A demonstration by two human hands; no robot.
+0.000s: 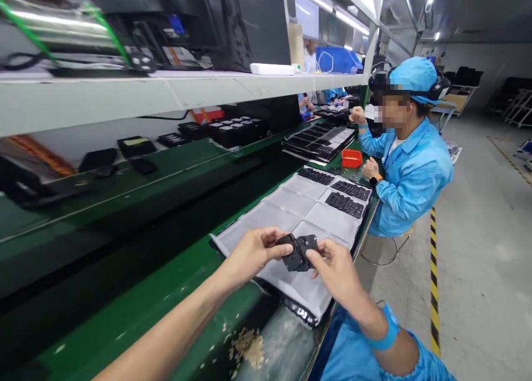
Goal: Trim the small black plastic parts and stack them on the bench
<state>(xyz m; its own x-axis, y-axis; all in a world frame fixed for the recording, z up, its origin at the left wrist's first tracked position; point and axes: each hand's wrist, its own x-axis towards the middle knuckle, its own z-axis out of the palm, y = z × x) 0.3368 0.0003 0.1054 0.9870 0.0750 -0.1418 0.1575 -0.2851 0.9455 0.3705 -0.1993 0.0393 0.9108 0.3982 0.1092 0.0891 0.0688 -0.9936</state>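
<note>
Left hand (pixel 260 247) and right hand (pixel 333 263) both pinch black molded pieces (pixel 296 253) above white-lined tray (pixel 286 201), thumbs on facing side. Joined or separate: I can't tell. My risk call: uneven thumb pressure could make one slip and drop onto tray; twisting could stress edges. Tan crumbs (pixel 248 349) on green bench (pixel 178 314) could contaminate dropped piece.

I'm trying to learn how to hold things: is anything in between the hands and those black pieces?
Nothing that I can see. The left hand and right hand both touch the black pieces directly. The white sheet lies underneath.
</note>
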